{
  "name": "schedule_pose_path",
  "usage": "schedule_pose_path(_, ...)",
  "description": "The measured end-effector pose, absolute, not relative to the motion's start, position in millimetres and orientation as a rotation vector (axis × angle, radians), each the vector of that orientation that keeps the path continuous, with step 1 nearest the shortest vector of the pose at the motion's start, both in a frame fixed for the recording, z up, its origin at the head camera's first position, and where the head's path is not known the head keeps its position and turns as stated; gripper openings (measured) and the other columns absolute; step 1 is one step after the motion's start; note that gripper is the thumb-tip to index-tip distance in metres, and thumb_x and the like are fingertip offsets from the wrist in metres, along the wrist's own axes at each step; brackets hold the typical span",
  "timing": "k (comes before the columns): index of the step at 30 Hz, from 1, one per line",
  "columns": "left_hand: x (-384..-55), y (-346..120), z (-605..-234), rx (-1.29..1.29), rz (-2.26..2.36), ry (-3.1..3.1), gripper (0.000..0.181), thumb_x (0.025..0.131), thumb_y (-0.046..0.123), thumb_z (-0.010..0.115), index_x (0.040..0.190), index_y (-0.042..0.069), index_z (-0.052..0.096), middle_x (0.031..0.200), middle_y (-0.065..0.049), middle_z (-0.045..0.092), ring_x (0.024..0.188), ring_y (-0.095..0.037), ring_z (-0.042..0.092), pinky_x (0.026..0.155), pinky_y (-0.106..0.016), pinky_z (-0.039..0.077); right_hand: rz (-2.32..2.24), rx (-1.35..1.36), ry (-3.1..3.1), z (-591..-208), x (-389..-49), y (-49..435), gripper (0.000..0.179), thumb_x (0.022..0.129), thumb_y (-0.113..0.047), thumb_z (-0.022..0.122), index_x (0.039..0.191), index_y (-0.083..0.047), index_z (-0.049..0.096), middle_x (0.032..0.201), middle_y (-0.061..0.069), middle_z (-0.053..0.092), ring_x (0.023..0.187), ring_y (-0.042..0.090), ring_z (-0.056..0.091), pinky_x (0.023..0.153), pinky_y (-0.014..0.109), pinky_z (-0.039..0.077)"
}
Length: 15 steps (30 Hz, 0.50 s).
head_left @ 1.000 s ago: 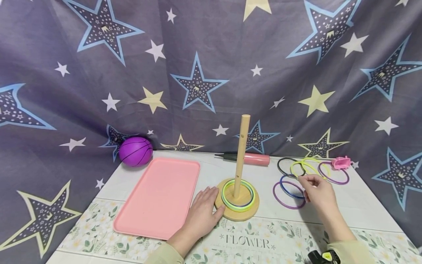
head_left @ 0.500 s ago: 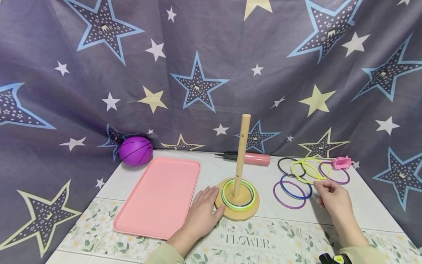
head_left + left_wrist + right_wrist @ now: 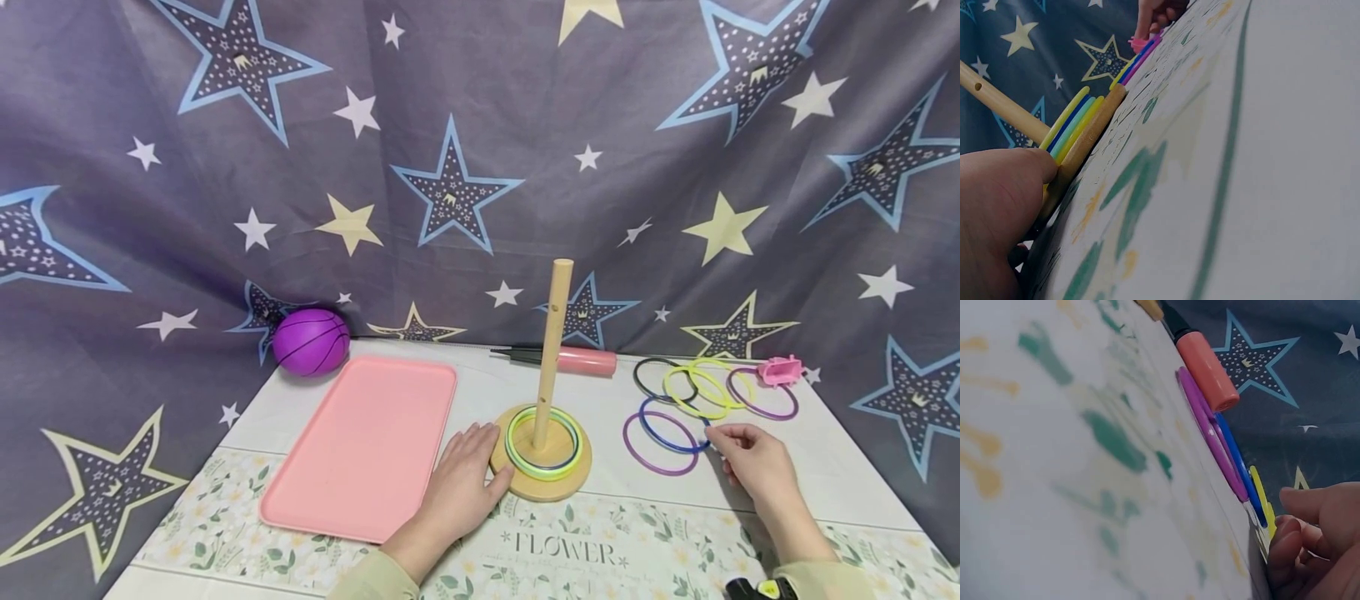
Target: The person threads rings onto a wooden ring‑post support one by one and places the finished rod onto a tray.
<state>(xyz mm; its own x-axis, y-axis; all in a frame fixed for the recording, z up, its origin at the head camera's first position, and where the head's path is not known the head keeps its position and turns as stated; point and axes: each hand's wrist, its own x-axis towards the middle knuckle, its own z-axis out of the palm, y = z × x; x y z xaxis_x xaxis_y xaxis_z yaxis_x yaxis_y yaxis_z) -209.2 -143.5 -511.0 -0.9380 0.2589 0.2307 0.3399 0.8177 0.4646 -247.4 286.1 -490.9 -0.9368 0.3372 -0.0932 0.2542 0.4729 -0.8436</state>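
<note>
Your left hand lies with its fingers stretched out, thumb and fingertips at the near-left edge of the round wooden base, gripping nothing. Just right of those fingers the peg stands upright from the base, and a small stack of rings — yellow, blue and green — lies flat around its foot. Your right hand has its fingers bent, with the tips right at the right edge of the blue ring; whether you are pinching it or only beside it, I cannot tell. That ring lies left of your right fingertips, overlapping the nearer purple ring. Beyond the same hand lie two overlapping yellow rings, a black ring to their left, and another purple ring to their right, beside a pink clip-like object. Left of your left hand is the pink tray — with the purple ball farther off, past its far-left corner.
</note>
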Motion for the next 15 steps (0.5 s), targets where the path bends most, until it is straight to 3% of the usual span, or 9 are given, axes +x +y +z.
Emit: schedule_pose_path(15,-209.8,-144.6,-511.5,-0.484,-0.772,-2.840,0.067,0.109,0.033,0.067,0.161,-0.004,0.050,0.165,-0.021,0.052,0.159,-0.042,0.039,0.134,-0.059,0.023,1.219,-0.358,-2.803,-491.9,-248.1,282.1,0.041,0.104,-0.036,0.078,0.121,0.002,0.075,0.079,0.000,0.064,0.063,0.018,0.059,0.054,0.031,0.050)
